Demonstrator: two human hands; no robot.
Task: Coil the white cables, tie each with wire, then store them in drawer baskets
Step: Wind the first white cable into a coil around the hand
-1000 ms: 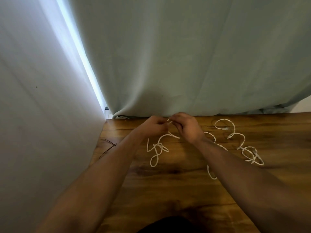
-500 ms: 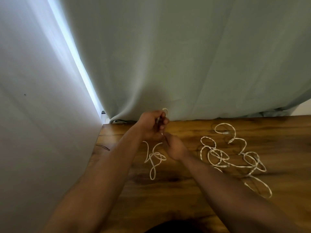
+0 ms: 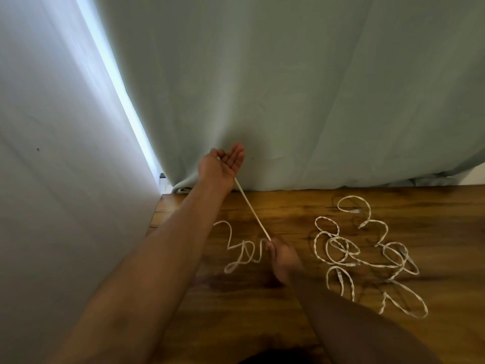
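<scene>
Stretching cable [image 3: 252, 210] taut: left hand [image 3: 223, 164] raised, fingers near straight, thumb seemingly pinning end on palm; right hand [image 3: 282, 258] pinches it low, rest loose on desk [image 3: 236, 311]. I judge coiling barely begun. Other cables [image 3: 372, 265] lie tangled right. Nothing tied, nothing stored; no baskets in view.

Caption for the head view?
Left hand and right hand hold a white cable taut over a wooden table, loose cables beside.

A cable [image 3: 252, 210] runs from the left hand [image 3: 223, 164], up before the curtain [image 3: 315, 101], to the right hand [image 3: 282, 258] over the counter [image 3: 262, 324]. Loose cables [image 3: 367, 258] lie to the right hand's right.
</scene>
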